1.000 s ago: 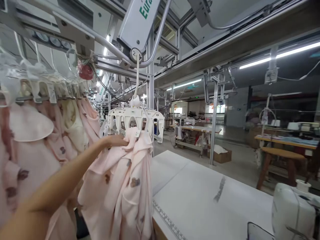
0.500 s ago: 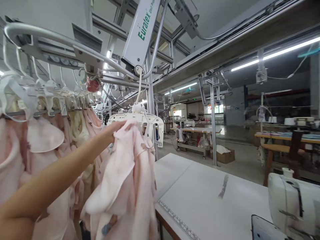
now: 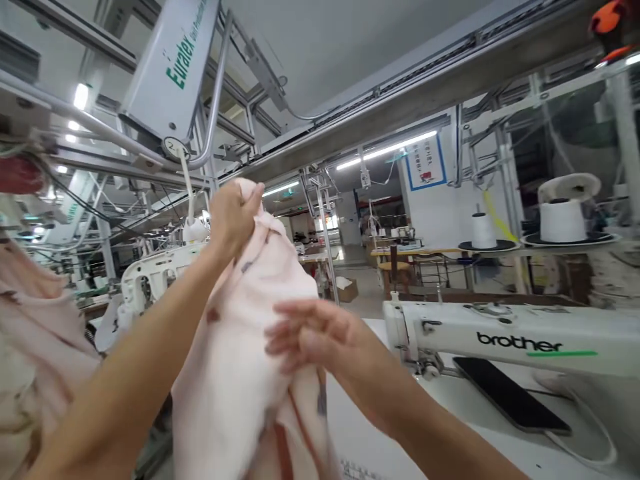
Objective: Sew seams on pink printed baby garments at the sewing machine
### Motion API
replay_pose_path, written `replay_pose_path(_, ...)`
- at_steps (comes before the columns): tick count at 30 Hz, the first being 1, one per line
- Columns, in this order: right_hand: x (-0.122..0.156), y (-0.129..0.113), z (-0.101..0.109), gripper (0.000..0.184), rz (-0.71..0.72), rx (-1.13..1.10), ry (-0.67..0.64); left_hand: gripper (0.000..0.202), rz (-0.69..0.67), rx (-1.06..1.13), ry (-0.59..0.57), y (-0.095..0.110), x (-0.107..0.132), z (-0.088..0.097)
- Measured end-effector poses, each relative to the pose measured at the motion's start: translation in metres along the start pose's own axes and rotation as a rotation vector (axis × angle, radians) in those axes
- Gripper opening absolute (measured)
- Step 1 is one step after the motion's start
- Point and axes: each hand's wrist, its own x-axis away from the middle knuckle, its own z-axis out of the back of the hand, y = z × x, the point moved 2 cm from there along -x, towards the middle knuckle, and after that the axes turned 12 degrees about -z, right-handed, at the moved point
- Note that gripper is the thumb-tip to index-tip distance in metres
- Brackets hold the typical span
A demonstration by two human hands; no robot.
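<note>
My left hand (image 3: 233, 217) is raised near the middle of the head view, its fingers closed on the top of a pale pink garment (image 3: 225, 373) with small printed figures. The cloth hangs down from that grip in loose folds. In front of the garment is my right hand (image 3: 320, 337), fingers spread and slightly curled, blurred a little; whether it touches the cloth I cannot tell. Behind my left forearm, a white plastic hanger (image 3: 150, 267) hangs from the overhead rail, apart from the garment.
A white Brother sewing machine (image 3: 520, 337) stands on the right, with a black phone (image 3: 510, 393) on the table below it. Thread cones (image 3: 563, 220) stand behind the machine. More pink garments (image 3: 40, 333) hang at the left. A metal rail (image 3: 90, 127) runs overhead.
The garment has come away from the hanger, moving right with my left hand. My right hand has entered from the lower right. The view has turned right, bringing the sewing machine further in.
</note>
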Motion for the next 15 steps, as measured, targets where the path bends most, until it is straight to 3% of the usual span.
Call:
replay_pose_path(2,-0.034,-0.014,0.000,0.055,0.016,-0.135,0.080,0.037,-0.029,-0.194,-0.029,0.002,-0.020,-0.001)
replay_pose_path(4,-0.064,-0.024,0.001,0.059,0.007,-0.048,0.188,0.040,-0.068,-0.296,-0.102,0.008,-0.032,0.000)
replay_pose_path(7,-0.094,-0.027,0.006,0.051,0.030,0.214,0.461,0.053,-0.112,-0.194,-0.218,0.019,-0.015,0.005)
replay_pose_path(9,-0.101,-0.016,0.009,0.030,0.049,0.311,0.591,0.058,-0.098,0.002,-0.316,0.019,0.021,0.012)
replay_pose_path(11,-0.099,0.006,0.010,0.019,0.028,0.290,0.559,0.057,-0.006,0.191,-0.406,0.006,0.073,0.022)
replay_pose_path(12,-0.094,0.019,0.009,0.017,0.007,0.250,0.517,0.053,0.084,0.212,-0.391,-0.005,0.101,0.028)
replay_pose_path(14,-0.079,0.041,0.007,0.015,-0.038,0.160,0.449,0.044,0.233,0.160,-0.156,-0.035,0.156,0.043)
replay_pose_path(15,-0.070,0.049,0.005,0.014,-0.060,0.130,0.430,0.045,0.395,0.103,-0.017,-0.053,0.183,0.050)
